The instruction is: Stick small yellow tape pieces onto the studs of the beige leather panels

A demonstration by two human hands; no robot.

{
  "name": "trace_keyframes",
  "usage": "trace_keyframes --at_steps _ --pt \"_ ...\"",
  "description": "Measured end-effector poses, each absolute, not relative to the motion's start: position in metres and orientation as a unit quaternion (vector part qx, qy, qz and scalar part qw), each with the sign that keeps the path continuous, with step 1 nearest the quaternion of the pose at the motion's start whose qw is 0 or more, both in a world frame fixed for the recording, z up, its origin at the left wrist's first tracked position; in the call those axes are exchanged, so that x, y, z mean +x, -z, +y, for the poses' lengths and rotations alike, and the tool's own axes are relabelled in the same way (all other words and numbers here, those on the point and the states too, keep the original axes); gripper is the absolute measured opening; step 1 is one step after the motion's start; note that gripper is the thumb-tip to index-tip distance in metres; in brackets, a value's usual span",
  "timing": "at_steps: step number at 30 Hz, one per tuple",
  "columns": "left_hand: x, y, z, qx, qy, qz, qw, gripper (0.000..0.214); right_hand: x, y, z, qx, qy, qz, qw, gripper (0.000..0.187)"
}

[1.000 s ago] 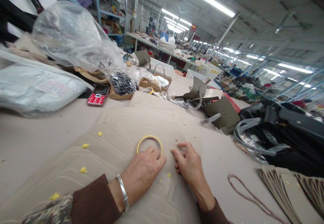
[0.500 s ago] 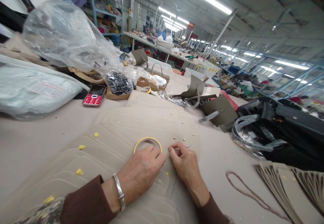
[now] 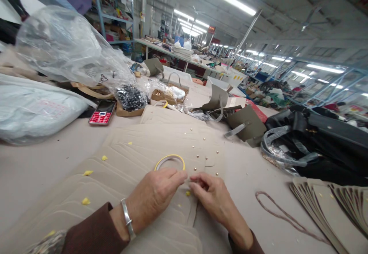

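Note:
My left hand point(image 3: 153, 194), with a metal bangle point(image 3: 127, 218) on its wrist, rests on stacked beige leather panels point(image 3: 123, 146), just below a yellow-edged tape ring point(image 3: 169, 161). My right hand point(image 3: 211, 197) lies close by, its fingertips meeting those of my left hand near a panel's edge. The fingers of both hands are drawn together, and whether they pinch something small is hidden. Several gold studs point(image 3: 198, 155) stand on the panels above my hands, and yellow crumbs point(image 3: 85, 201) lie scattered across them.
A red mobile phone point(image 3: 102, 112), a clear plastic bag point(image 3: 57, 51) and a white bag point(image 3: 34, 112) lie to the far left. Olive leather pieces point(image 3: 245, 123) and black bags point(image 3: 310, 143) lie right, beside a brown cord point(image 3: 284, 215) and fanned panels point(image 3: 324, 212).
My hands have drawn closer, with their fingertips now meeting. My left hand has moved off the tape ring to just below it. The whole view has shifted slightly.

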State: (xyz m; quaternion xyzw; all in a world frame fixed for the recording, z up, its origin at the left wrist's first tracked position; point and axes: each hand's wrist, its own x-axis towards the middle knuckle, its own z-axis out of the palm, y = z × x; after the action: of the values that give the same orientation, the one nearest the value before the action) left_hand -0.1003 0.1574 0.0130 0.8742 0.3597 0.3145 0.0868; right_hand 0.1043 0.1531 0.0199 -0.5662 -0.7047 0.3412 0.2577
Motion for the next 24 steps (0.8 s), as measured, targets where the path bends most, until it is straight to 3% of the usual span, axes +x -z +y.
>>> trace_keyframes --at_steps 2,5,20,24 --pt "-0.100 -0.012 0.157 0.873 -0.346 0.335 0.079 0.024 0.100 -0.024 0.152 -0.524 -0.301 -0.717 0.348 0.016" --pt "-0.098 -0.009 0.157 0.871 -0.364 0.323 0.068 0.034 0.093 -0.029 0.149 -0.434 -0.266 -0.762 0.400 0.016" --pt "-0.093 -0.013 0.153 0.872 -0.282 0.380 0.125 0.015 0.083 -0.014 0.146 -0.436 -0.055 -0.810 0.389 0.018" --pt "-0.093 -0.016 0.153 0.866 -0.287 0.390 0.126 0.019 0.077 -0.022 0.142 -0.499 -0.157 -0.750 0.405 0.015"
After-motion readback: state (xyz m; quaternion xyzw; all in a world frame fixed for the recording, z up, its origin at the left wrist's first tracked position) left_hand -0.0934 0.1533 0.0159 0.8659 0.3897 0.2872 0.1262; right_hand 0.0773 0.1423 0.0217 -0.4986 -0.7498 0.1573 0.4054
